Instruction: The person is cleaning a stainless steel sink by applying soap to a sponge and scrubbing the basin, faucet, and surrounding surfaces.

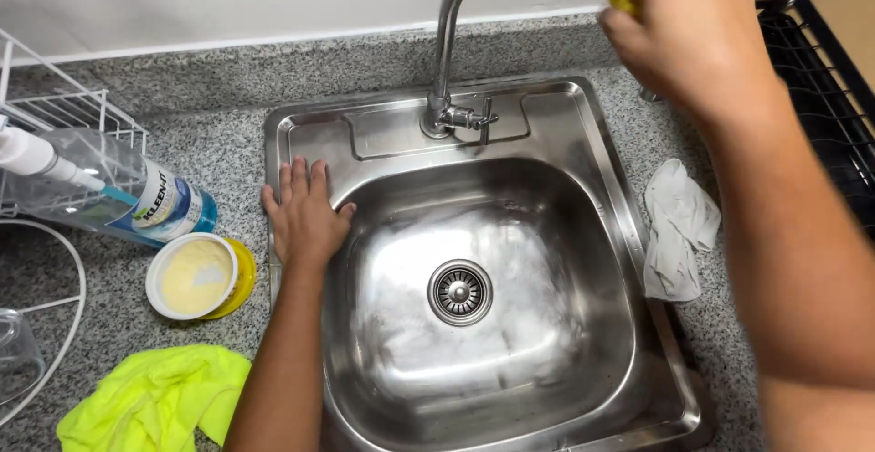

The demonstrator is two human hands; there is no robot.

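Fingers (301, 179) splay on sink rim (301, 133), beside paste tub (193, 276).

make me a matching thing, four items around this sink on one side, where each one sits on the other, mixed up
Things:
1. left hand
2. white rag
3. yellow-green cloth
4. open tub of paste

Places:
A. counter, bottom left corner
B. flat on the sink rim's left edge
C. counter right of the basin
D. counter, beside the lying spray bottle

Pairs: 1-B, 2-C, 3-A, 4-D
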